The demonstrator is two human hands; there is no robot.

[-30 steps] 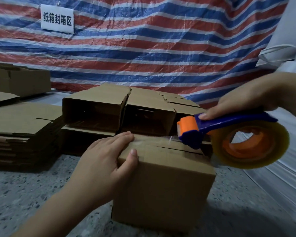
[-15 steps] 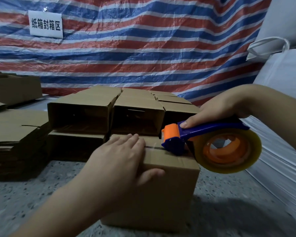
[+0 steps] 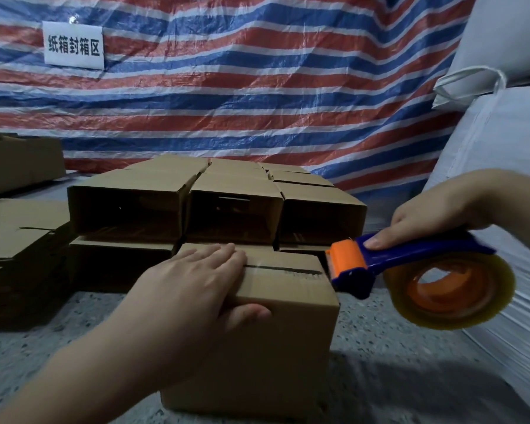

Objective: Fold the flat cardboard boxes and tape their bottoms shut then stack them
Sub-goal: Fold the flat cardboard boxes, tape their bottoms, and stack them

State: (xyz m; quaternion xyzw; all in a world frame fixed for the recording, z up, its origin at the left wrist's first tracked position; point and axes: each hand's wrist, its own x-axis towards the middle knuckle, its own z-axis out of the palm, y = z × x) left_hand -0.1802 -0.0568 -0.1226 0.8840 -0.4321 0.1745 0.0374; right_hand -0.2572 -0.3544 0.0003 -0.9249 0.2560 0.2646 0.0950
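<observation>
Cardboard box stands at lower centre of the frame, its top flaps closed, the left hand pressing flat with thumb over the near side while the right hand grips a tape dispenser at its right edge.

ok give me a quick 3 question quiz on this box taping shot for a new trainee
1. True or false: the left hand lies flat on top of the cardboard box, with the thumb down its near side.
2. Which hand holds the tape dispenser?
A. left hand
B. right hand
C. neither
3. Fill the gap: the dispenser's orange head sits at the box's ____ edge, at the end of the flap seam.

Key
1. True.
2. B: the right hand grips the blue handle.
3. Right.
</observation>
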